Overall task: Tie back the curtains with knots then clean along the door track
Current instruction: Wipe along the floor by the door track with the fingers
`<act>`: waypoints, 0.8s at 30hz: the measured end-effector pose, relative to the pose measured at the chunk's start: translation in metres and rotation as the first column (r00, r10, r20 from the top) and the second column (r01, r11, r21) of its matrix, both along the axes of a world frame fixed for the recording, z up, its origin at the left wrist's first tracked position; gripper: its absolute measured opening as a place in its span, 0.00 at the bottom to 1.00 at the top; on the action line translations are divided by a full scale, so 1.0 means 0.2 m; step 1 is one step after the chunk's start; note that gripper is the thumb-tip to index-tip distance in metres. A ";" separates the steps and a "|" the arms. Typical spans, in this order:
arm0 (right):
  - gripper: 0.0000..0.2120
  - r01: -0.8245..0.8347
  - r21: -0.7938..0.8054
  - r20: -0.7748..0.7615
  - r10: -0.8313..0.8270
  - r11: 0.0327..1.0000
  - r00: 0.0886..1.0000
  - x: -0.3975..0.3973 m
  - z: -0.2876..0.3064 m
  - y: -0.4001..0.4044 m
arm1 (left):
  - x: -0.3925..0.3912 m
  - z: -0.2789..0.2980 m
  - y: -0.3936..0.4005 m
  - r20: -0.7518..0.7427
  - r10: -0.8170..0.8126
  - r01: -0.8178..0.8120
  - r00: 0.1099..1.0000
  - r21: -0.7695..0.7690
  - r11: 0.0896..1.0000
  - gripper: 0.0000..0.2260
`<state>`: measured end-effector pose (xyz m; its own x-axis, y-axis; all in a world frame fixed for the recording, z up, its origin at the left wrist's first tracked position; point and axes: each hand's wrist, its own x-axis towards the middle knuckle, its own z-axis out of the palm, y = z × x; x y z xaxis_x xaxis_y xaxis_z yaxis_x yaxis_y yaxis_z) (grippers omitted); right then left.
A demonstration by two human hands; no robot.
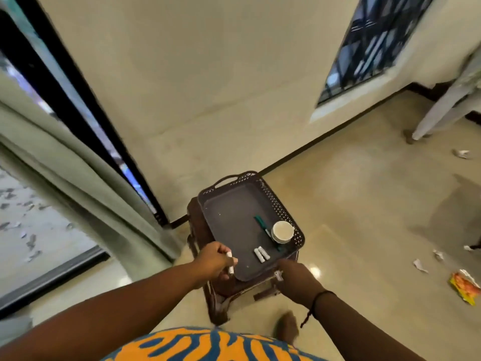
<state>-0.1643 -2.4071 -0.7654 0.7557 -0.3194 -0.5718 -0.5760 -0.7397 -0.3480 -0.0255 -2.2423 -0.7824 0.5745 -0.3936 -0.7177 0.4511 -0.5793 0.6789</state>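
Curtain (65,162): pale green, hanging at far left beside the dark door frame (86,105), well apart from both hands.
Floor (364,204): glossy, paper scraps (420,265) and an orange wrapper (464,286) scattered at right.
Stool (208,277): brown, carrying a dark tray (229,217).
Tray contents: a white cup (282,231), a green pen (261,224), two white batteries (261,254).
Left hand (214,260): grip clamped on a small white cylinder (229,261) at the tray's near-left edge.
Right hand (295,276): at the tray's near-right corner; grip state cannot be told.
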 end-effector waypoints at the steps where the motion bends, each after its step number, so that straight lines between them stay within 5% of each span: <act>1: 0.17 -0.025 0.022 -0.002 0.025 0.999 1.000 0.06 -0.04 -0.04 | 0.01 -0.03 -0.04 -0.012 0.036 -0.036 0.999 0.020 0.999 0.08; 13: 0.12 -0.189 0.229 0.025 0.188 0.955 0.982 0.51 -0.42 -0.31 | 0.03 -0.30 -0.41 -0.125 0.477 -0.450 0.870 0.192 0.872 0.11; 20: 0.13 -0.244 0.290 -0.024 0.262 0.925 0.965 0.57 -0.55 -0.25 | -0.02 -0.40 -0.46 -0.106 0.521 -0.485 0.847 0.244 0.840 0.09; 24: 0.13 -0.261 0.272 -0.022 0.277 0.926 0.961 0.57 -0.61 -0.26 | -0.05 -0.41 -0.49 -0.044 0.348 -0.322 0.937 0.281 0.904 0.16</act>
<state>-0.0500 -2.4584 -0.8877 0.7547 0.0597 -0.6533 -0.3931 -0.7561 -0.5233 -0.0359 -2.3395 -0.8644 0.5664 0.0229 -0.8238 0.7026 -0.5359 0.4681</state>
